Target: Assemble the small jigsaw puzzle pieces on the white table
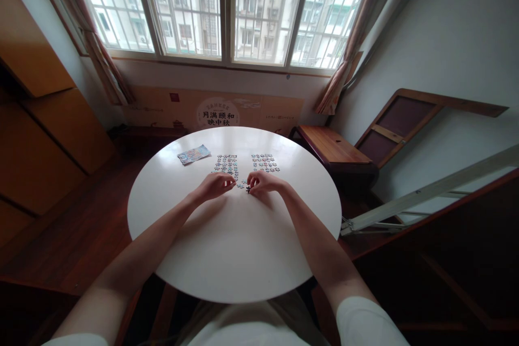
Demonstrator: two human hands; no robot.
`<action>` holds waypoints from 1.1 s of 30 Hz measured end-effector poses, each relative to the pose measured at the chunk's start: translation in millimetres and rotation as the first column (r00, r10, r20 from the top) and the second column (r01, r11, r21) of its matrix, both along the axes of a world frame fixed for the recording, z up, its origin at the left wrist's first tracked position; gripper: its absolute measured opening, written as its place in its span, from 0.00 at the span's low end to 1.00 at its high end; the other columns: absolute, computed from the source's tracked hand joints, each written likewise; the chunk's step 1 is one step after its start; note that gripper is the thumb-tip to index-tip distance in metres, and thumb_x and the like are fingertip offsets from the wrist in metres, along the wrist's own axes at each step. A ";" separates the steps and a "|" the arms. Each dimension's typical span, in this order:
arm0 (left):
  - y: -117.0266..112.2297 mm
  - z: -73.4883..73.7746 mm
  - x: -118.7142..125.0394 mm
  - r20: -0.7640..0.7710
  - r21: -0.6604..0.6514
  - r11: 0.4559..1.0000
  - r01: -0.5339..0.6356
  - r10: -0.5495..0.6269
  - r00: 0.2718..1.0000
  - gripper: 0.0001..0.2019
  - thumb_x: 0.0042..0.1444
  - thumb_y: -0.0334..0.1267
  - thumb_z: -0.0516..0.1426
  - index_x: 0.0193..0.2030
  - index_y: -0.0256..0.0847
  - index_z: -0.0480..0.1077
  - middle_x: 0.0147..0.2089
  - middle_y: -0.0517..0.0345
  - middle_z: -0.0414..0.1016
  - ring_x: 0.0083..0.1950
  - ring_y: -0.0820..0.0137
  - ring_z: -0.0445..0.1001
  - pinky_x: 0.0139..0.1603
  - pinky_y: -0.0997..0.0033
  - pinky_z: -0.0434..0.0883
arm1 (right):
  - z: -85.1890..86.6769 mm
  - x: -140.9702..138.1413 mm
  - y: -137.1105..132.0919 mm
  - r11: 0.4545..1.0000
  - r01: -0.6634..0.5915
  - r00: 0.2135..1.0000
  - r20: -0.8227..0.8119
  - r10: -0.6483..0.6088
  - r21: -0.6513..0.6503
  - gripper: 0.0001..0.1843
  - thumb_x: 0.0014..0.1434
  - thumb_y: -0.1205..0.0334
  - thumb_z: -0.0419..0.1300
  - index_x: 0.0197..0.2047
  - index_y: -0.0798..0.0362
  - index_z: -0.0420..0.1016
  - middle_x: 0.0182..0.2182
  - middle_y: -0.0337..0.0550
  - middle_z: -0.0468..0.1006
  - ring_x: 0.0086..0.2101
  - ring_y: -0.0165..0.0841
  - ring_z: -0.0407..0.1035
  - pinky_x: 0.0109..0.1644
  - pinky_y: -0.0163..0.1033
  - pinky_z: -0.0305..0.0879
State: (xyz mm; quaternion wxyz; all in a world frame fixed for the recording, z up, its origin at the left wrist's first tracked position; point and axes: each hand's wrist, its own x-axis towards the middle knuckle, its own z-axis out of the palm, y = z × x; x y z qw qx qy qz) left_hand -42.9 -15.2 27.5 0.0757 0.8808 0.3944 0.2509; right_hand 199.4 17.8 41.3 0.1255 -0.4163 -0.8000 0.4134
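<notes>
Both my hands rest on a round white table. My left hand is curled, its fingertips pinched beside a few joined puzzle pieces. My right hand is also curled, with its fingertips pinched on a small dark puzzle piece at the right edge of that cluster. Just beyond the hands lie two groups of loose puzzle pieces, a left group and a right group. What the left fingers hold is too small to make out.
A small printed picture card lies at the table's far left. A wooden bench stands to the right of the table, and a printed cardboard panel leans under the window. Wooden cabinets line the left wall.
</notes>
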 end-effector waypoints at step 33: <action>-2.3 1.6 1.2 0.040 -0.024 0.994 0.111 -0.110 0.993 0.12 0.55 0.48 0.61 0.40 0.43 0.76 0.31 0.61 0.78 0.29 0.74 0.73 0.34 0.76 0.67 | 10.2 -16.1 -14.7 0.996 -0.012 0.963 -0.270 -0.013 -0.093 0.19 0.50 0.49 0.66 0.33 0.60 0.80 0.21 0.40 0.73 0.26 0.27 0.66 0.30 0.33 0.61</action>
